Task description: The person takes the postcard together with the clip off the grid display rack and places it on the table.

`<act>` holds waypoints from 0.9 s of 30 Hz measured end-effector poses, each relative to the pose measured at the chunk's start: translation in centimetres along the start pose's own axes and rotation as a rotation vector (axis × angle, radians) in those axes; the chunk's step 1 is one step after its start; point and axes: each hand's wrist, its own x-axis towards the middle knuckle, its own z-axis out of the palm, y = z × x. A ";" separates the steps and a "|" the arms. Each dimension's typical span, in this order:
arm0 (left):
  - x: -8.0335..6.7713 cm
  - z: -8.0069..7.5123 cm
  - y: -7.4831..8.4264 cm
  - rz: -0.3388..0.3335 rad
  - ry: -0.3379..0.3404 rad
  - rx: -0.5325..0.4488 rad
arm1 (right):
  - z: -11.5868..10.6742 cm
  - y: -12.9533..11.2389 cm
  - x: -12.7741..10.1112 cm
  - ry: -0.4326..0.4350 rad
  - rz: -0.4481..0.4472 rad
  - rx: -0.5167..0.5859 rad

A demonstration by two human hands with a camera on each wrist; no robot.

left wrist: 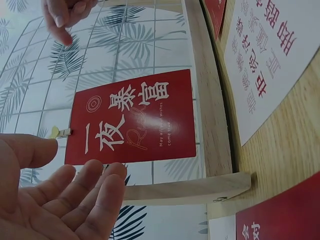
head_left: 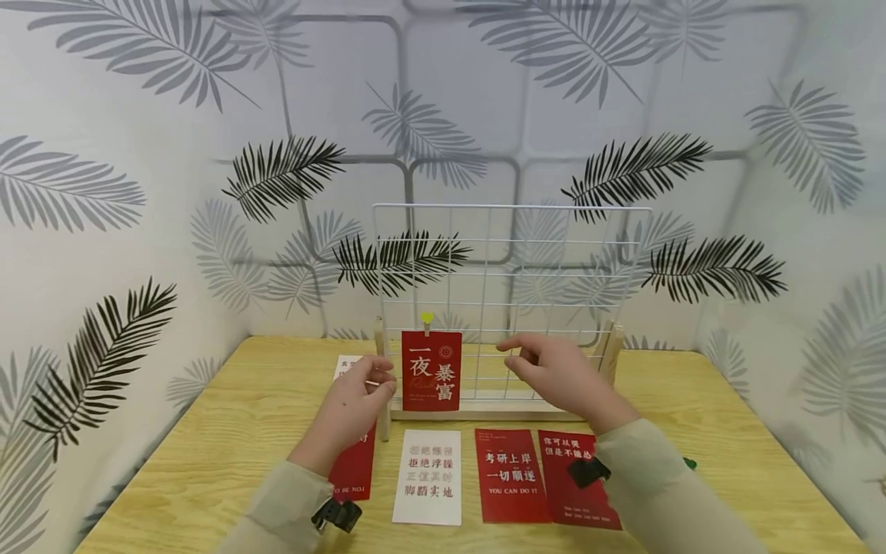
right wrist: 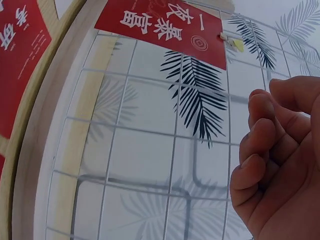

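Observation:
A white wire grid (head_left: 512,261) stands upright in a wooden base (head_left: 484,414) at the back of the table. A red card (head_left: 431,371) with white characters hangs on its lower left, held by a small yellow-topped clip (head_left: 427,318). My left hand (head_left: 363,396) hovers by the grid's left wooden post, just left of that card. In the left wrist view this hand (left wrist: 55,200) is palm-up with relaxed fingers and holds nothing, close to the card (left wrist: 132,117). My right hand (head_left: 547,369) floats in front of the grid's lower middle, fingers (right wrist: 260,145) loosely curled and empty.
Flat on the yellow wooden table (head_left: 727,431) lie a red card (head_left: 353,469) under my left wrist, a white card (head_left: 429,477), and two red cards (head_left: 511,475) (head_left: 574,481). Another white card (head_left: 344,363) lies behind the left post. Leaf-patterned walls enclose the table.

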 end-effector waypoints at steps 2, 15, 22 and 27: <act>0.0 0.2 0.0 -0.005 -0.008 -0.001 | 0.2 -0.4 0.4 -0.005 -0.004 -0.011; 0.2 1.1 -0.1 -0.057 -0.087 -0.031 | 1.3 -3.3 2.9 -0.025 -0.078 -0.077; 0.3 1.5 -0.2 -0.071 -0.102 -0.007 | 2.3 -4.7 4.8 -0.038 -0.086 -0.154; 0.3 1.8 0.0 -0.106 -0.102 0.039 | 2.8 -5.8 6.1 -0.084 -0.089 -0.213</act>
